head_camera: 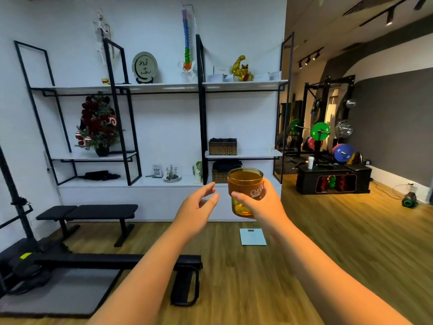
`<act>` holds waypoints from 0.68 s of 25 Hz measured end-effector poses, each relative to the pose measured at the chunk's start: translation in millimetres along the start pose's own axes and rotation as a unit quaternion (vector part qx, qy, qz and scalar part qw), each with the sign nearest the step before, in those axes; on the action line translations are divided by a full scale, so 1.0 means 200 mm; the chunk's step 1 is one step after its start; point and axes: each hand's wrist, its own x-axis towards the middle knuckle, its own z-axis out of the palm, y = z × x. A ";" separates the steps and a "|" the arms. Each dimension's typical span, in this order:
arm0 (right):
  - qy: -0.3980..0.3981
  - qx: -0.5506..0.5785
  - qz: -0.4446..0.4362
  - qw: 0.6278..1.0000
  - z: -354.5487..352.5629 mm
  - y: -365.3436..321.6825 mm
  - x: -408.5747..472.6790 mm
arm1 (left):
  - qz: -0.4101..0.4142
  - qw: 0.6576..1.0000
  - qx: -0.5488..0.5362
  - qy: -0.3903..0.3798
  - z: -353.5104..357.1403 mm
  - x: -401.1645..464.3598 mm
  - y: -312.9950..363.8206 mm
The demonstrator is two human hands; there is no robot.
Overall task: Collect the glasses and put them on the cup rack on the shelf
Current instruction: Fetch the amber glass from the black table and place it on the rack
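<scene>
The right hand (pixel 260 202) carries an amber glass tumbler (pixel 246 192) out in front of the body. The thumb lies across the near side and the other fingers curl round the far side, over white lettering on the wall. The grip sits at the middle and lower part of the glass, which leaves the rim free and keeps the tumbler upright, a sensible way to carry it while walking. The glass is tinted, so it is not possible to tell whether it holds any liquid.

The left hand (pixel 199 207) is raised just beside the tumbler, apart from it, palm turned inward and fingers relaxed and slightly spread, holding nothing. It looks ready either to steady the glass or to help at the rack.

The cup rack (pixel 172 174) stands well ahead on the low white shelf (pixel 105 182) of the black-framed wall unit, on a small round tray next to a QR-code sign (pixel 157 171). Its thin upright pegs appear bare, though it is too small to be sure. To hang on a peg the tumbler would probably need turning mouth down, which the low grip would allow.

A black weight bench (pixel 89 213) stands on the wooden floor in front of the shelf, left of the straight path to the rack.
</scene>
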 end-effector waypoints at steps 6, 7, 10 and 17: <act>-0.010 -0.011 -0.011 1.000 -0.11 0.20 0.66 | -0.013 1.000 -0.004 0.016 0.17 0.61 -0.17; -0.007 -0.009 -0.011 1.000 -0.11 0.23 0.74 | -0.014 1.000 -0.002 0.017 0.18 0.69 -0.20; -0.004 -0.011 -0.010 1.000 -0.11 0.36 1.05 | -0.009 1.000 0.001 0.020 0.24 0.99 -0.31; 0.007 -0.004 0.004 1.000 0.03 0.70 1.74 | 0.001 1.000 0.005 0.005 0.29 1.74 -0.68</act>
